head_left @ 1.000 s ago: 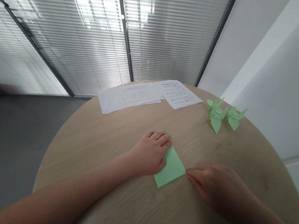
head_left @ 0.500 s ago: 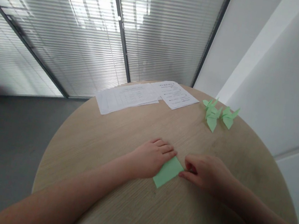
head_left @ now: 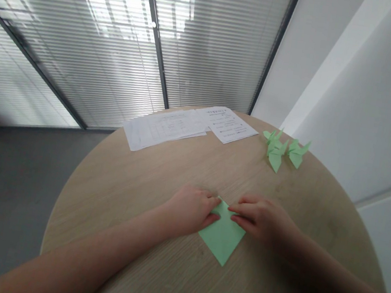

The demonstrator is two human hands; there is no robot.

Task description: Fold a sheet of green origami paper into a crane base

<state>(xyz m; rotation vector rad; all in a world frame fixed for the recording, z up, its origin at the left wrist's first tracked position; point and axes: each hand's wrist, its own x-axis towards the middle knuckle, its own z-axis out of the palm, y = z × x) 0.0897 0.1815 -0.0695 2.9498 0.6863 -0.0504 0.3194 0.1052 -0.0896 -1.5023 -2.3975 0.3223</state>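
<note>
Round wood table [head_left: 133, 172] w/ blinds [head_left: 86, 44] behind; left hand [head_left: 192, 209] & right hand [head_left: 261, 220] fingers flat, pressing green paper [head_left: 223, 241].

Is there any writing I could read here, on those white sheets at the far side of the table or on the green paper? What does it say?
Right white sheet: a printed heading and lines of text, too small and blurred to read.
Left white sheets: faint print, unreadable.
Green folded paper: no writing shows.
Green paper cranes: no writing shows.
</note>
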